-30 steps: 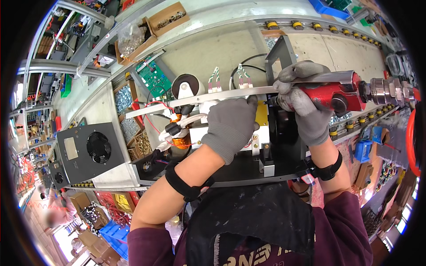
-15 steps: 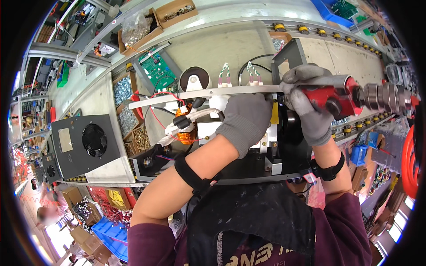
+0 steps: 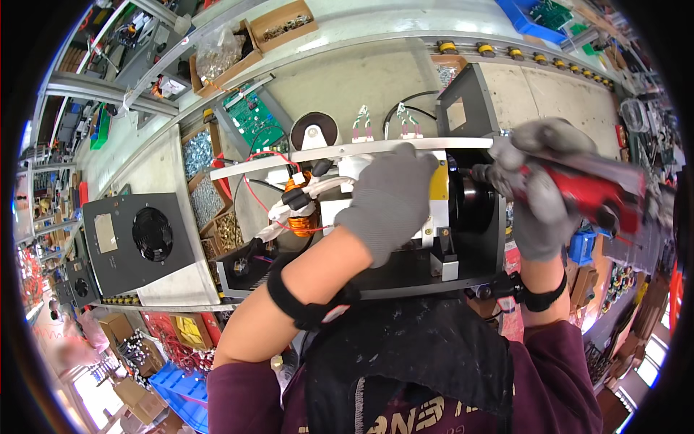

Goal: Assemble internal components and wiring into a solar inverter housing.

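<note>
Nearest to the camera are the dark apron (image 3: 426,362) and the two maroon sleeves of the person. From there both forearms rise toward the open black chassis (image 3: 390,271) that stands on the workbench (image 3: 347,79).

The left hand (image 3: 390,199), in a grey glove, lies flat and spread on the white part inside the chassis, and its fingertips reach the long pale metal rail (image 3: 332,152) on the far edge. It presses down and does not close around anything.

The right hand (image 3: 531,192), also gloved, is closed firmly around the red power screwdriver (image 3: 589,192). The two hands are apart, with the black end panel (image 3: 473,108) of the chassis between them.

The long axis of the screwdriver runs almost level, from right to left, and its tip points toward the right end of the rail, just beside the yellow label (image 3: 439,181). So the right hand is the nearer one to this spot, and the tool comes in from the side, across the line of the rail. The right wrist is bent upward; the tool is blurred, so I cannot tell if the bit touches the metal.

Further left inside sits a copper coil (image 3: 300,210) with red wires. Beyond it are boxes of screws (image 3: 210,199), a green circuit board (image 3: 254,123), and a black fan cover (image 3: 137,239) at the left.
</note>
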A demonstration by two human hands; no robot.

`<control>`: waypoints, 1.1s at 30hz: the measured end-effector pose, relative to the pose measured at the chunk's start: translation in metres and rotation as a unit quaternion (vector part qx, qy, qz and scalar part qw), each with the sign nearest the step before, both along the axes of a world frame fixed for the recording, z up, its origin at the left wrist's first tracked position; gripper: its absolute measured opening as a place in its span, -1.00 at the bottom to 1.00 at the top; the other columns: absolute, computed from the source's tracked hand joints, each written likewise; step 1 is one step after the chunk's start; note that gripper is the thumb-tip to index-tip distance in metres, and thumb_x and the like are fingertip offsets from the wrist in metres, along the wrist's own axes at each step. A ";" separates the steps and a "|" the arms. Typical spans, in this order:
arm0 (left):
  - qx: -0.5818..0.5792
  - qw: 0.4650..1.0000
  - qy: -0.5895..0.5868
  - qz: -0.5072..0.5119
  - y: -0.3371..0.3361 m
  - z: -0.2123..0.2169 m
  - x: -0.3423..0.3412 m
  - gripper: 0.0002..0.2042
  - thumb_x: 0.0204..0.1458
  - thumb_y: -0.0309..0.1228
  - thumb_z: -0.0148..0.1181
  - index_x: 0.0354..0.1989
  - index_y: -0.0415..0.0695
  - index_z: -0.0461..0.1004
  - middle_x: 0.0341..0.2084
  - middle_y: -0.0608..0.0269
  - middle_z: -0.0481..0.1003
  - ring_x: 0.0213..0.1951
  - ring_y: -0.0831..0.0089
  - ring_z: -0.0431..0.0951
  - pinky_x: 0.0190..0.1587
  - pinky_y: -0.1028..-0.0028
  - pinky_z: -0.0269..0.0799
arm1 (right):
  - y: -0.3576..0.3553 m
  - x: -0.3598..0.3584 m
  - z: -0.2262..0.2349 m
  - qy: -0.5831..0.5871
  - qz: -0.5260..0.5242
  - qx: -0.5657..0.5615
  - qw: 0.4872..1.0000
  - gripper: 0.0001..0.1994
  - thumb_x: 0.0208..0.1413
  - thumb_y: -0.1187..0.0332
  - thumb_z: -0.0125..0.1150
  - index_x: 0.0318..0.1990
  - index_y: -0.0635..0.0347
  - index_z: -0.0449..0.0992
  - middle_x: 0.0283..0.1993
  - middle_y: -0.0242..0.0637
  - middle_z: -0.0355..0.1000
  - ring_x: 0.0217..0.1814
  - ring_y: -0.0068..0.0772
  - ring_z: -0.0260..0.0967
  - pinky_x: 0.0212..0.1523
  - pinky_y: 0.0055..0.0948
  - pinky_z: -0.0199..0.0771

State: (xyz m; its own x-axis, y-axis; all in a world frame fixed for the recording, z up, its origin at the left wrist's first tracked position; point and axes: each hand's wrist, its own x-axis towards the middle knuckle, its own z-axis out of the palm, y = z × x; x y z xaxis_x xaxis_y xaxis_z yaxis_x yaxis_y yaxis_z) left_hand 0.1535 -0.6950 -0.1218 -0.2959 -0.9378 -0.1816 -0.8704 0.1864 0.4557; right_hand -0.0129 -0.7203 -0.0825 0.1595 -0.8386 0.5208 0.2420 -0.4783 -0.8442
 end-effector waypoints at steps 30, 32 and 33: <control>0.357 0.716 0.585 0.133 0.012 -0.009 0.012 -0.73 0.21 -0.21 -0.06 -0.25 -0.20 0.35 -0.51 0.37 0.36 -0.52 0.65 0.31 -0.49 0.66 0.23 | 0.018 0.003 0.021 -0.058 0.079 -0.043 0.994 -0.62 0.11 0.33 0.11 0.10 0.12 0.30 -0.22 -0.29 0.23 -0.40 -0.41 0.24 -0.50 -0.43 0.35; 0.356 0.724 0.575 0.136 0.011 -0.008 0.012 -0.72 0.21 -0.20 -0.07 -0.26 -0.20 0.35 -0.54 0.39 0.33 -0.54 0.67 0.28 -0.50 0.66 0.21 | 0.016 0.001 0.022 -0.074 0.114 -0.034 0.990 -0.61 0.12 0.32 0.10 0.11 0.11 0.30 -0.25 -0.31 0.21 -0.42 -0.42 0.22 -0.53 -0.45 0.33; 0.355 0.734 0.561 0.145 0.010 -0.008 0.012 -0.71 0.21 -0.18 -0.07 -0.26 -0.20 0.34 -0.56 0.42 0.31 -0.55 0.69 0.24 -0.51 0.66 0.19 | 0.015 0.000 0.022 -0.060 0.099 -0.037 0.993 -0.62 0.12 0.31 0.10 0.11 0.10 0.29 -0.26 -0.32 0.20 -0.44 -0.42 0.21 -0.55 -0.47 0.32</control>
State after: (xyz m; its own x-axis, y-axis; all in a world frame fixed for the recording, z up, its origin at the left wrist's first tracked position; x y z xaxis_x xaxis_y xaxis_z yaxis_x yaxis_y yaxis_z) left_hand 0.1653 -0.6847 -0.1298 -0.4393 -0.7783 -0.4486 0.1716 -0.5628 0.8086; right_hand -0.0130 -0.7052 -0.0607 0.2509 -0.7552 0.6056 0.4350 -0.4709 -0.7675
